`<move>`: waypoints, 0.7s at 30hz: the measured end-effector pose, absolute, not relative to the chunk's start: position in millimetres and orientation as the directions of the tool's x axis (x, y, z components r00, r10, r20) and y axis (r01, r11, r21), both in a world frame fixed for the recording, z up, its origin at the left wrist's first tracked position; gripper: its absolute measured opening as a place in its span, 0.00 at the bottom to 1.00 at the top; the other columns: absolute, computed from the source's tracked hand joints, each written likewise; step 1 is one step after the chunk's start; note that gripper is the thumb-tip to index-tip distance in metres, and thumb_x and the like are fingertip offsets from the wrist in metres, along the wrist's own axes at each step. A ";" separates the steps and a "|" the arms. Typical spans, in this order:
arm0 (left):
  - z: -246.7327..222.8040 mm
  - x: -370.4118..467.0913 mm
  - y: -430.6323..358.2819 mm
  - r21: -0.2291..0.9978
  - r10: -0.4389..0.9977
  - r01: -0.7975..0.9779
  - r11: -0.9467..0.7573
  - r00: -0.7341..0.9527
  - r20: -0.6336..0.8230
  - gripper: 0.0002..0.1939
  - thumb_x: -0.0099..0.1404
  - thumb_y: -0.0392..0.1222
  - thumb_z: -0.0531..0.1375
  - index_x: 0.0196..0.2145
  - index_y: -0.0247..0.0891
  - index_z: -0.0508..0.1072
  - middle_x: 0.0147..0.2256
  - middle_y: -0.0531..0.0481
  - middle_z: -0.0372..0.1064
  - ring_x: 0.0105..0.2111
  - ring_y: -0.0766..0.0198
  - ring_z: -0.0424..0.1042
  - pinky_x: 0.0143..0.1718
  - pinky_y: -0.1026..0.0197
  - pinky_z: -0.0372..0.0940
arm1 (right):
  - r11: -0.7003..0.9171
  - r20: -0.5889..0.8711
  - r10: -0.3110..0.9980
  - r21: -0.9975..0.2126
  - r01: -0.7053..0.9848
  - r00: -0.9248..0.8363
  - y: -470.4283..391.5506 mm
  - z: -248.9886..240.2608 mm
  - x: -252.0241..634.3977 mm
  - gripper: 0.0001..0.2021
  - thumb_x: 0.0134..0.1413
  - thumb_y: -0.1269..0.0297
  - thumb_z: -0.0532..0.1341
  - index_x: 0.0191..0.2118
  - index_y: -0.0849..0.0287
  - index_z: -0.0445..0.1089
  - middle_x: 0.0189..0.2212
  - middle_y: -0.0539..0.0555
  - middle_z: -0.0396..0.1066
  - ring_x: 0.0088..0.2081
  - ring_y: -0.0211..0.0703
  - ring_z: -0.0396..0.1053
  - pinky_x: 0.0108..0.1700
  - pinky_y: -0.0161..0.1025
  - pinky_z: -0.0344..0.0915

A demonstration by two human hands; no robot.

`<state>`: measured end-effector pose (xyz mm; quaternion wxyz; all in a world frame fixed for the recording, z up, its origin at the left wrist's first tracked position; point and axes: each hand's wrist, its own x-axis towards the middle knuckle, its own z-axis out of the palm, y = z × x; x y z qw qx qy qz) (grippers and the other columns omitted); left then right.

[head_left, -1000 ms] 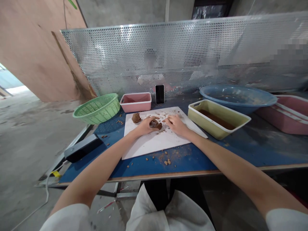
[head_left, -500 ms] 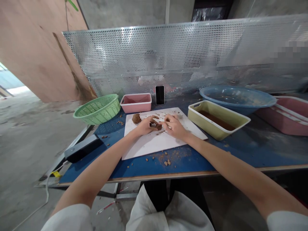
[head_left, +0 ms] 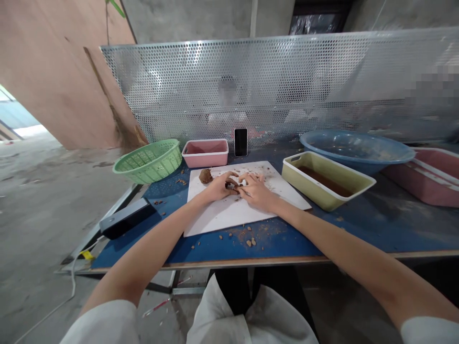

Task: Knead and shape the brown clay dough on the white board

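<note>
Over the white board (head_left: pixel 215 215), my left hand (head_left: pixel 219 187) and my right hand (head_left: pixel 256 192) meet at the fingertips. Between them is a small dark brown piece of clay (head_left: pixel 236 189), mostly covered by the fingers. Both hands are curled round it, thumbs low and fingers arched above. A larger brown lump of clay (head_left: pixel 205 176) rests on the board just beyond my left hand. Small brown crumbs lie scattered about the board.
Behind the board stand a pink basket (head_left: pixel 205 160) and an upright phone (head_left: pixel 241 142). A green colander (head_left: pixel 148 165) and black box (head_left: pixel 125 219) are left. Right are a yellow-green bin (head_left: pixel 328 203) with brown liquid, a blue basin (head_left: pixel 358 160) and a pink bin (head_left: pixel 419 184).
My right hand has closed in leftward, so its fingertips now touch the clay beside my left hand. The view has shifted slightly.
</note>
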<state>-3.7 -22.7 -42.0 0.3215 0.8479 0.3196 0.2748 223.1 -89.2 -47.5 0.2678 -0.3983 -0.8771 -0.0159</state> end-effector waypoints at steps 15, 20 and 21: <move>-41.0 -5.4 -21.8 0.715 0.708 0.359 -0.600 0.654 0.266 0.33 0.60 0.48 0.73 0.59 0.42 0.67 0.48 0.44 0.83 0.44 0.55 0.82 0.50 0.54 0.72 | 0.675 0.552 0.680 -0.215 0.706 -0.483 -90.4 -52.6 229.1 0.18 0.73 0.65 0.57 0.30 0.57 0.77 0.55 0.59 0.72 0.53 0.55 0.68 0.59 0.58 0.51; -41.9 -5.9 -21.2 0.709 0.706 0.364 -0.604 0.657 0.265 0.33 0.60 0.47 0.74 0.59 0.42 0.68 0.48 0.44 0.84 0.46 0.55 0.82 0.50 0.54 0.71 | 0.709 0.558 0.653 -0.214 0.672 -0.512 -83.8 -58.1 230.6 0.16 0.70 0.67 0.58 0.28 0.57 0.75 0.55 0.59 0.73 0.54 0.55 0.67 0.58 0.57 0.52; -42.8 -6.2 -20.5 0.711 0.704 0.359 -0.605 0.659 0.266 0.33 0.60 0.47 0.74 0.59 0.42 0.68 0.48 0.44 0.84 0.46 0.55 0.82 0.50 0.54 0.71 | 0.709 0.554 0.653 -0.210 0.673 -0.516 -82.8 -58.8 230.7 0.17 0.70 0.67 0.59 0.28 0.57 0.75 0.55 0.59 0.73 0.54 0.56 0.66 0.57 0.57 0.52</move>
